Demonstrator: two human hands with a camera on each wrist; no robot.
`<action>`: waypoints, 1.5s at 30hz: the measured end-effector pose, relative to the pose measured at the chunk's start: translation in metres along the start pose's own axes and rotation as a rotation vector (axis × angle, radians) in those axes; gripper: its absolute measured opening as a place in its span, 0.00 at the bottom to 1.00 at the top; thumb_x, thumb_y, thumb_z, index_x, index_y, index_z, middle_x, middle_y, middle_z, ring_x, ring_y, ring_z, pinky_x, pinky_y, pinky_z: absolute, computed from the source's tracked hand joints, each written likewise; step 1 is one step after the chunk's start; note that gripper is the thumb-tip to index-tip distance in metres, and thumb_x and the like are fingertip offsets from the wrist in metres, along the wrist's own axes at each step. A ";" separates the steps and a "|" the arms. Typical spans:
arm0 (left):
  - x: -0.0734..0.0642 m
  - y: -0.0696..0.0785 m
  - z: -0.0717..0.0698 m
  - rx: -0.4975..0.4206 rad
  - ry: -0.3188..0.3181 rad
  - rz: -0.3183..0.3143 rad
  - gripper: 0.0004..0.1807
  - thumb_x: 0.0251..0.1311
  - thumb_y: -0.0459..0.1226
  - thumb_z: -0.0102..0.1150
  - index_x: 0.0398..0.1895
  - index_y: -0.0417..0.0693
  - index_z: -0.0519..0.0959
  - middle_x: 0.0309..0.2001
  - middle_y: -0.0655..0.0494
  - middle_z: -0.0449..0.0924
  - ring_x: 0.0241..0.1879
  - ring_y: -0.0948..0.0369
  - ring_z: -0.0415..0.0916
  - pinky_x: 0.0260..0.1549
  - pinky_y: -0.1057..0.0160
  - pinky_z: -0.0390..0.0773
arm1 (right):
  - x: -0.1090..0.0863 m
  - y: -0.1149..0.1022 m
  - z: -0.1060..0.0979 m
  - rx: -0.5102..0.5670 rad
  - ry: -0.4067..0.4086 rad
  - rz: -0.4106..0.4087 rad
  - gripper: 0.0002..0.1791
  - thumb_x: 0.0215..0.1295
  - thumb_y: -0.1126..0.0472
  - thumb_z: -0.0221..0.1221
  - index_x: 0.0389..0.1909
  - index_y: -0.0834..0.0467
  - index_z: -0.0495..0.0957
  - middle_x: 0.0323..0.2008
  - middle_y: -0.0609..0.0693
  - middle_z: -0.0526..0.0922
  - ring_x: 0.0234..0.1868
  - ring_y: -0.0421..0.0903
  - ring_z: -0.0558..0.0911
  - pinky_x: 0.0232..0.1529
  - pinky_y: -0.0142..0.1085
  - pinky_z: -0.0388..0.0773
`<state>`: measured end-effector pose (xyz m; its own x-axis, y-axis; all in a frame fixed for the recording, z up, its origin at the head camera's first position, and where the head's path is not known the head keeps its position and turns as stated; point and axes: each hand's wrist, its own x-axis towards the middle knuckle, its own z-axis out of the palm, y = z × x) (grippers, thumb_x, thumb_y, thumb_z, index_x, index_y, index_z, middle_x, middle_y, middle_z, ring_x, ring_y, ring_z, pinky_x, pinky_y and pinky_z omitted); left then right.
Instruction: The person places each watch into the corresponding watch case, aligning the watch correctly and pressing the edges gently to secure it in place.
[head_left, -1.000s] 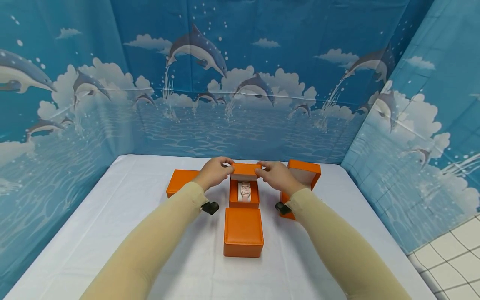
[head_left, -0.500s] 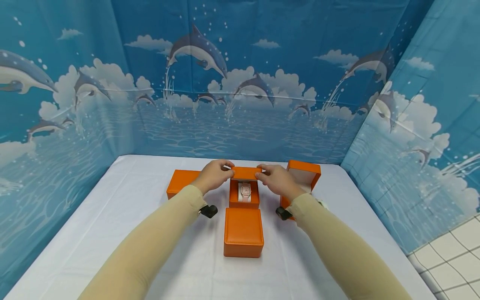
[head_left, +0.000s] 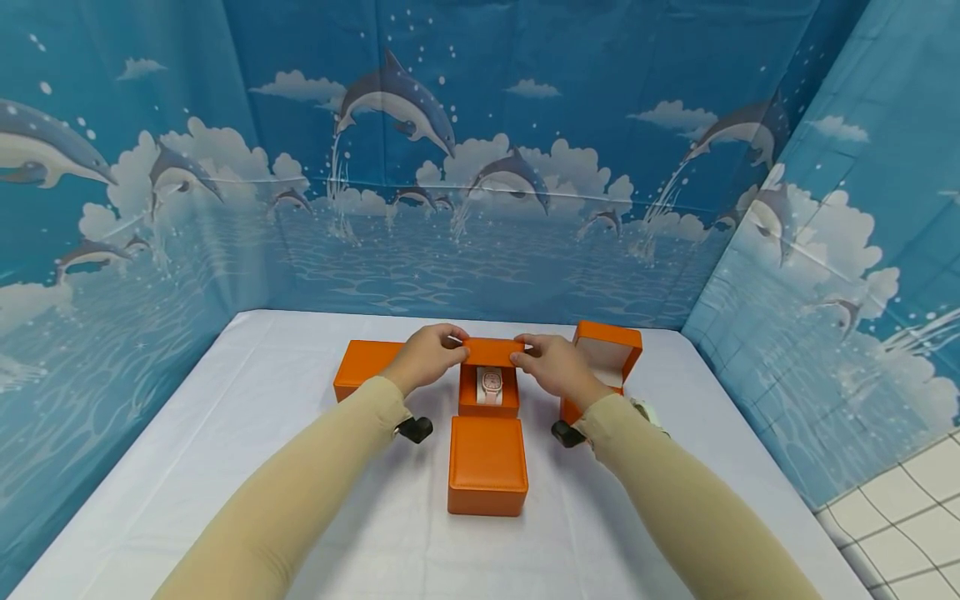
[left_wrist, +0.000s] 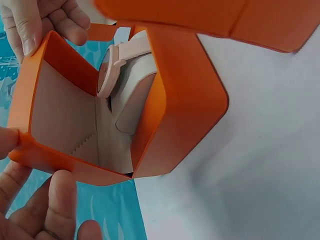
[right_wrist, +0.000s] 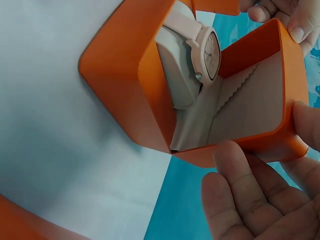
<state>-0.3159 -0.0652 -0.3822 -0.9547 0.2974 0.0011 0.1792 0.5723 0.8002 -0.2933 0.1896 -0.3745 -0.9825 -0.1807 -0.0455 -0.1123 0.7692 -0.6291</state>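
Observation:
An orange watch box [head_left: 489, 410] stands in the middle of the table with its lid [head_left: 492, 351] part-way raised. Inside, a pale pink watch [head_left: 491, 382] sits round a light cushion [left_wrist: 140, 92]. My left hand [head_left: 426, 360] pinches the lid's left corner between thumb and fingers. At the opposite corner, my right hand [head_left: 557, 365] grips the lid the same way. Both wrist views look into the box from the side, showing the lid's pale lining [right_wrist: 255, 102] and the watch face turned toward it.
A closed orange box [head_left: 488, 462] lies just in front of the watch box. Another orange box [head_left: 363, 365] is at the left, partly behind my left hand. An open orange box [head_left: 609, 343] stands at the right, with a pale item [head_left: 647, 412] beside my right sleeve.
The lid has tilted forward and down over the watch. Both hands have come slightly lower with it, keeping hold of its corners. The other boxes have stayed in place.

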 end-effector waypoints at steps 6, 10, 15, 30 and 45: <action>-0.003 -0.003 0.004 -0.013 0.001 0.013 0.16 0.71 0.45 0.64 0.59 0.59 0.82 0.56 0.54 0.86 0.55 0.54 0.83 0.56 0.49 0.83 | -0.005 0.006 0.006 -0.006 0.015 0.000 0.31 0.77 0.44 0.61 0.76 0.48 0.72 0.60 0.55 0.87 0.57 0.54 0.86 0.57 0.49 0.86; -0.006 -0.005 0.007 -0.010 -0.006 0.017 0.16 0.70 0.44 0.65 0.59 0.58 0.83 0.57 0.54 0.85 0.58 0.54 0.81 0.59 0.49 0.83 | -0.008 0.010 0.011 -0.002 0.026 -0.001 0.32 0.77 0.45 0.61 0.77 0.49 0.71 0.62 0.57 0.85 0.60 0.54 0.85 0.58 0.50 0.85; -0.014 -0.006 0.010 0.027 -0.025 0.004 0.16 0.70 0.44 0.66 0.58 0.56 0.84 0.60 0.56 0.84 0.62 0.53 0.79 0.63 0.48 0.80 | -0.014 0.014 0.022 0.002 0.037 0.014 0.28 0.75 0.47 0.63 0.72 0.49 0.76 0.60 0.56 0.86 0.58 0.53 0.86 0.56 0.49 0.86; -0.023 -0.007 0.016 0.208 -0.015 -0.022 0.13 0.69 0.44 0.68 0.53 0.54 0.88 0.60 0.54 0.85 0.64 0.51 0.79 0.62 0.49 0.81 | -0.023 0.011 0.041 0.019 0.062 -0.020 0.23 0.73 0.55 0.67 0.66 0.55 0.81 0.62 0.52 0.86 0.61 0.52 0.86 0.61 0.49 0.84; -0.023 0.000 0.017 0.241 -0.064 -0.054 0.11 0.70 0.43 0.67 0.50 0.52 0.89 0.57 0.55 0.87 0.52 0.56 0.83 0.54 0.54 0.84 | -0.024 0.014 0.044 -0.002 0.058 -0.001 0.23 0.74 0.55 0.66 0.67 0.55 0.81 0.64 0.54 0.85 0.62 0.52 0.85 0.59 0.48 0.85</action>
<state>-0.2904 -0.0593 -0.3926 -0.9488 0.3051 -0.0822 0.1871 0.7522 0.6318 -0.2645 0.1775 -0.4165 -0.9894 -0.1455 -0.0003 -0.1131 0.7703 -0.6275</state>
